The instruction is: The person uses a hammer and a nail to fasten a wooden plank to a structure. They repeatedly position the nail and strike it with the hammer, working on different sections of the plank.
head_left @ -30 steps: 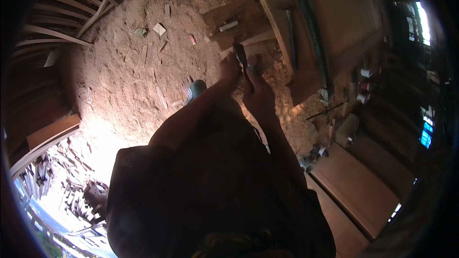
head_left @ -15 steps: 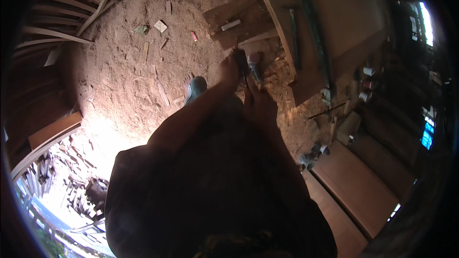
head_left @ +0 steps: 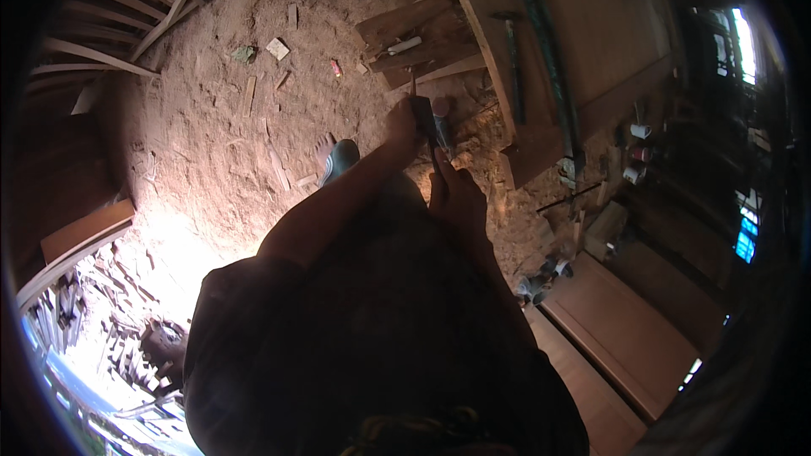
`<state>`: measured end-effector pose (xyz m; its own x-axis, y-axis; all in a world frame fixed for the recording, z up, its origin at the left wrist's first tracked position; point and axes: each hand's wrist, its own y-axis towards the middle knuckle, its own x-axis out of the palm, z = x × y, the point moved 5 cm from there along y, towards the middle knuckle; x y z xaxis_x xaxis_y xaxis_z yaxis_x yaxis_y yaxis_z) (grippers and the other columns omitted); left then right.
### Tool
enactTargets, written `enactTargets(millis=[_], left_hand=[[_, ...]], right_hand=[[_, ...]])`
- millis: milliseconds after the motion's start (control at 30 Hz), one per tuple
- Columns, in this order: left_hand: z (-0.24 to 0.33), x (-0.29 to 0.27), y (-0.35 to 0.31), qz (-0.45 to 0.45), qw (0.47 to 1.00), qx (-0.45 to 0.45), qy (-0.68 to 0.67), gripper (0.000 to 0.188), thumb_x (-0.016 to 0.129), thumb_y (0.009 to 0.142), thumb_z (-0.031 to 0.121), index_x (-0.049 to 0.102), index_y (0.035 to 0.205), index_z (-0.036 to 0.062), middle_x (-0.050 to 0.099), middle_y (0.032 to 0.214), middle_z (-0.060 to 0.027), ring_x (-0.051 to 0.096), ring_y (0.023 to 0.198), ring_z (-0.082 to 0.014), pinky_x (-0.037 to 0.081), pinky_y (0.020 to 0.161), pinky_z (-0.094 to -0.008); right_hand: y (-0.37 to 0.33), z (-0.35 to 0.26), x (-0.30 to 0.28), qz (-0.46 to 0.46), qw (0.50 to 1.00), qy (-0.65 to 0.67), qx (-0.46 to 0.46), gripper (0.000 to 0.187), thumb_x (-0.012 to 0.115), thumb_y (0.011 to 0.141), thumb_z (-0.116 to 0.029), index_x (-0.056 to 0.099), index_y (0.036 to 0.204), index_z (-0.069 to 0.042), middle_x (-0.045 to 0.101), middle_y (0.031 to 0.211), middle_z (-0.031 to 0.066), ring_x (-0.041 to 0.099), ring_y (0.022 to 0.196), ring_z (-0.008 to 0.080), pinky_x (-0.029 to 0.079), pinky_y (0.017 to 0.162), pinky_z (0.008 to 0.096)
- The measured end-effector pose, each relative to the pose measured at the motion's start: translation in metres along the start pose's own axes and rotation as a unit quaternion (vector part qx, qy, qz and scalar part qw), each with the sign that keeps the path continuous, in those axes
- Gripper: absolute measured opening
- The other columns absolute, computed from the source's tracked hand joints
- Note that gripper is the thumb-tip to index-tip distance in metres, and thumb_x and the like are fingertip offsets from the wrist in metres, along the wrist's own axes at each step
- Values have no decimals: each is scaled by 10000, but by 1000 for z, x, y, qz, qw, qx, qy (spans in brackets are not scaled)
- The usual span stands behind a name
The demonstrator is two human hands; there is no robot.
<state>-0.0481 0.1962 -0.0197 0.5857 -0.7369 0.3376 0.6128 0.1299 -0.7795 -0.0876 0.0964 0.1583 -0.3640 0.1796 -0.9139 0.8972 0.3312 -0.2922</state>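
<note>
My L hand [head_left: 402,124] grips the dark tool [head_left: 427,116] by its wide end; R hand [head_left: 462,196] has its narrow end; it's held up front, over the floor [head_left: 207,118]; a loose grip cld let it slip & hit my bare toes [head_left: 324,147].

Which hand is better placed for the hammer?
Right hand, probably: it appears nearer the hammer; the left hand is farther left. The right grips a dark tool, though, so it isn't free.
</note>
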Motion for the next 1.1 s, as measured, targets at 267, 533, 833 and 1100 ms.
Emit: enactTargets(millis=[267,533,833,1100], left_hand=[[5,1,-2,74,996,51,7,486,420,1021,413,675,1142,16,688,939,-150,665,802,-290,510,800,-449],[10,-2,-3,69,992,97,52,443,453,1029,422,660,1012,30,641,779,-108,627,683,-201,495,595,-376],[16,-3,-13,44,993,77,78,434,428,1048,403,611,946,23,625,778,-90,625,665,-230,508,647,-393],[-30,-9,31,-197,961,-48,-186,345,444,1044,344,623,1015,50,591,783,-45,599,692,-224,512,635,-375]], right_hand=[[13,-8,3,25,999,-24,1,381,574,978,-226,636,1337,-113,656,875,229,688,794,380,550,703,468],[54,-11,19,73,997,1,-31,422,536,985,-225,592,1393,-134,657,919,264,688,806,417,556,707,490],[63,-15,20,39,999,-30,0,439,540,979,-258,591,1393,-122,661,1031,288,675,893,464,546,751,528],[51,0,13,91,986,116,-79,417,546,998,-254,598,1386,-113,680,1063,273,673,946,450,548,808,502]])
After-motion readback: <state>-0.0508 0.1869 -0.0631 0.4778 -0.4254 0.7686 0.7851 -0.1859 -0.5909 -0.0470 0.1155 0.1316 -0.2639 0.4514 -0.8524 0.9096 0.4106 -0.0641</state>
